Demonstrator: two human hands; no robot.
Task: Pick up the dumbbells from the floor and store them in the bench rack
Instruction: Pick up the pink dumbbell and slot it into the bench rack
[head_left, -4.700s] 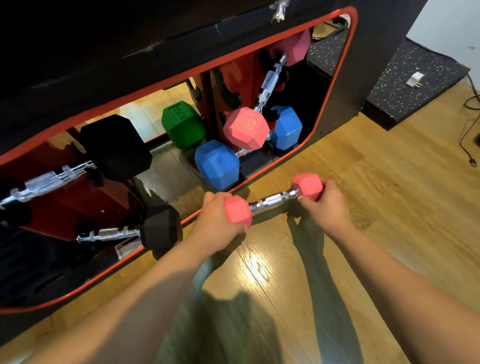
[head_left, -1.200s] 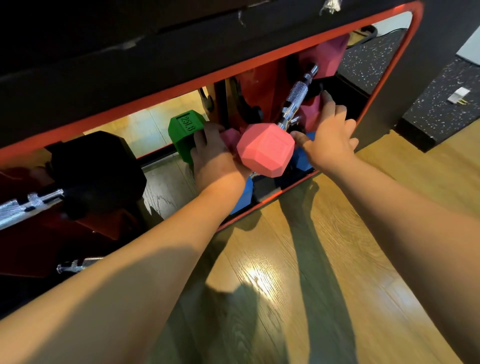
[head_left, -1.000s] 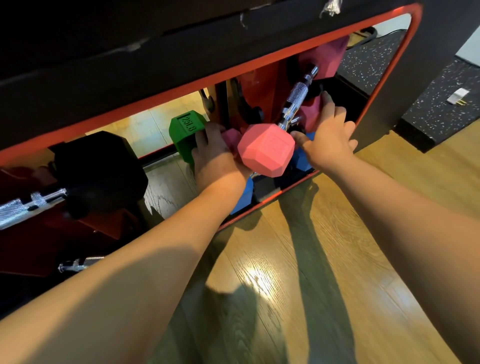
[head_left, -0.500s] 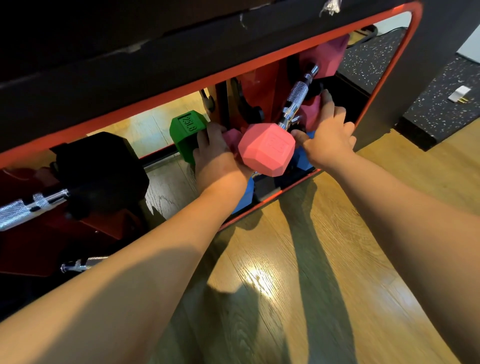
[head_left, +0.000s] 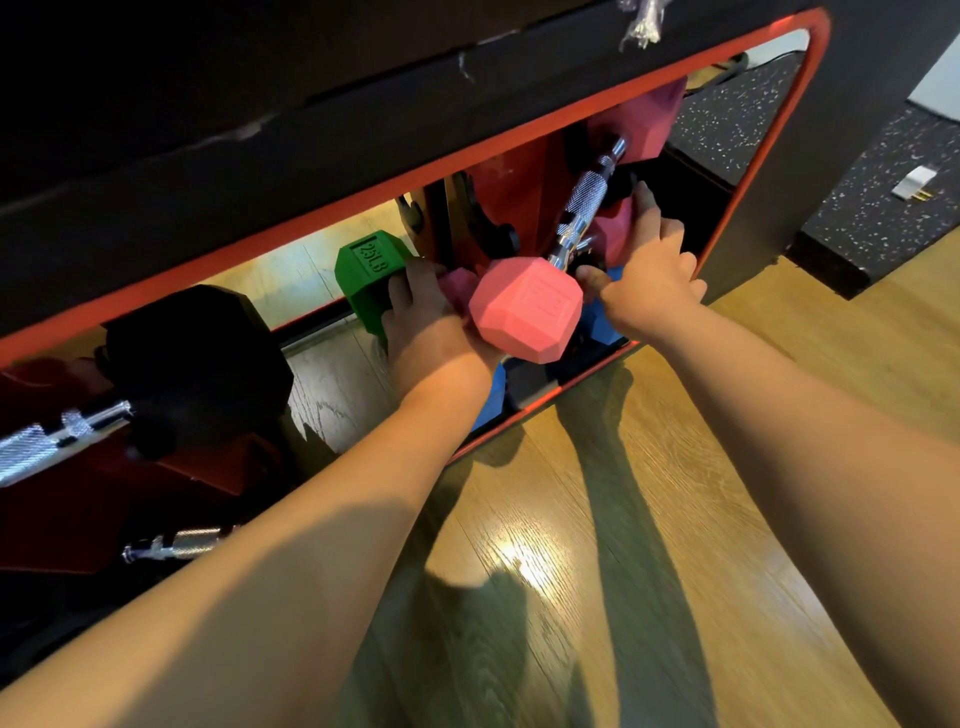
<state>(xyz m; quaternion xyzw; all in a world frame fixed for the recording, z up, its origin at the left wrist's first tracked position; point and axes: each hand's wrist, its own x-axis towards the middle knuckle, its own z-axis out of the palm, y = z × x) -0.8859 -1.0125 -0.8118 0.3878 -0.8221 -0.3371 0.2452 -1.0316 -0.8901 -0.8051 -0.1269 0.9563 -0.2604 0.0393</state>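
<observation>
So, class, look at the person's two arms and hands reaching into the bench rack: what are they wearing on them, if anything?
Nothing that shows. Both forearms are bare for their whole visible length, with no sleeve or cuff in the frame. The left hand and the right hand have no gloves, and no watch, wristband or ring is visible. The far sides of the fingers are hidden among the dumbbells.

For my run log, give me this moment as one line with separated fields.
stage: racking small pink dumbbell | left hand: grips one end | right hand: on other end | site: bench rack, behind large pink dumbbell
</observation>
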